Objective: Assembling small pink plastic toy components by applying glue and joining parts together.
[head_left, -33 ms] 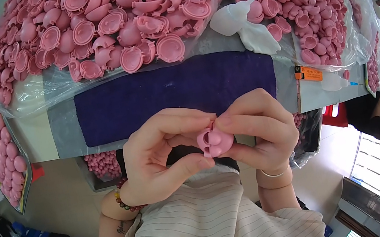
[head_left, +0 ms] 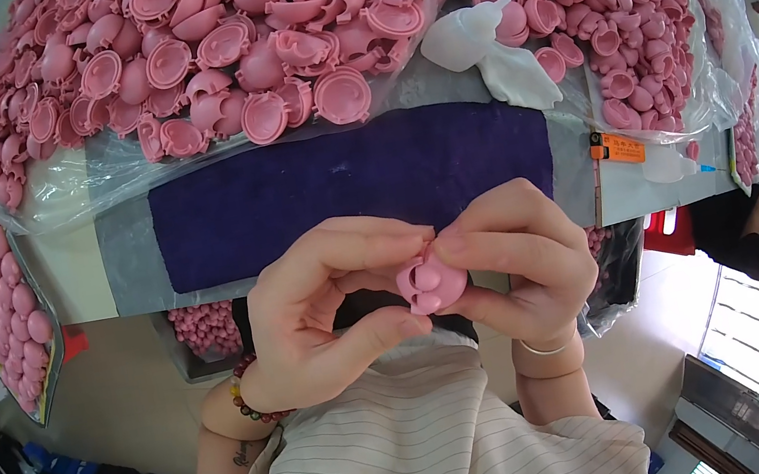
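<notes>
Just past the near edge of the table, I hold a small rounded pink plastic shell piece (head_left: pixel 436 285) between both hands. Openings and rounded bumps show on its left side. My left hand (head_left: pixel 309 326) is closed in a pinch, index finger at the top of the piece and thumb at its lower left. From the other side, my right hand (head_left: pixel 538 270) grips it with thumb and fingertips. The fingers cover part of the piece. A dark purple cloth (head_left: pixel 340 188) lies flat on the table beyond my hands.
Heaps of pink shell pieces fill clear plastic bags at the far left (head_left: pixel 167 66) and far right (head_left: pixel 601 25). Between them lies a white bottle with a white cloth (head_left: pixel 513 71). An orange-handled tool (head_left: pixel 623 147) sits right; a tray of pink balls (head_left: pixel 5 303) left. Another person (head_left: pixel 754 232) is at right.
</notes>
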A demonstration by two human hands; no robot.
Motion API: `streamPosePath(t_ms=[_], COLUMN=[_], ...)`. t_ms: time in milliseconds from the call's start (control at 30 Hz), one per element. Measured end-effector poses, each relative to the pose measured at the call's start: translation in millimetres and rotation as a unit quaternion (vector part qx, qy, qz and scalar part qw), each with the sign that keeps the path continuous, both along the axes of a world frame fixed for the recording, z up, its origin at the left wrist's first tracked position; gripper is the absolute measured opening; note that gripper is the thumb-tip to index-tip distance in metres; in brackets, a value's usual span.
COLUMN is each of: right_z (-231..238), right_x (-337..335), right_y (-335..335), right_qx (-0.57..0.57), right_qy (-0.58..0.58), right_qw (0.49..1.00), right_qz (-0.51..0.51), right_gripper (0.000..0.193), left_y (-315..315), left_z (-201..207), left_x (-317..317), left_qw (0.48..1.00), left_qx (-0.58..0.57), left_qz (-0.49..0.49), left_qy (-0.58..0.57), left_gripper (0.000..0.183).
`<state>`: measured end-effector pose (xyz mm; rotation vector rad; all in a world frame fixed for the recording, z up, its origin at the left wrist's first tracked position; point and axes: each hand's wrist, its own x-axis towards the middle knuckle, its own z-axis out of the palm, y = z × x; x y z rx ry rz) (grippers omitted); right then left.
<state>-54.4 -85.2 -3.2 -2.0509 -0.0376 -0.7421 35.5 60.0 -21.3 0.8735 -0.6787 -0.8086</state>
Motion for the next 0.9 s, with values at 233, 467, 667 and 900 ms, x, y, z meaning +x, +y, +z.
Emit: streamPosePath(t_ms=[233, 467, 667, 900], right_z=[1, 0, -24, -31], right_x=[-9, -27, -71, -102], right_y=[8, 5, -65, -121], right_qx=[-0.143, -0.162, -0.14, -0.102], right_qy=[-0.01, -0.035, -0.204, -0.073], right_qw=[0.987, 0.977, 0.819, 0.763], right_qz=[-0.069, -0.134, -0.518, -0.634], right_gripper=[0.035, 0.021, 0.027, 0.04], left_y=[-3, -5, 1, -1], left_z=[0, 6, -5, -2], left_x=[2, 3, 8, 9], left_qw=[0.999, 0.997, 0.998, 0.997], left_qx=[0.046, 0.057, 0.023, -0.013], left_qz=[0.018, 0.046, 0.05, 0.008], left_qy=[-0.016, -0.001, -0.023, 0.074], left_gripper=[0.048, 0.057, 0.05, 0.048])
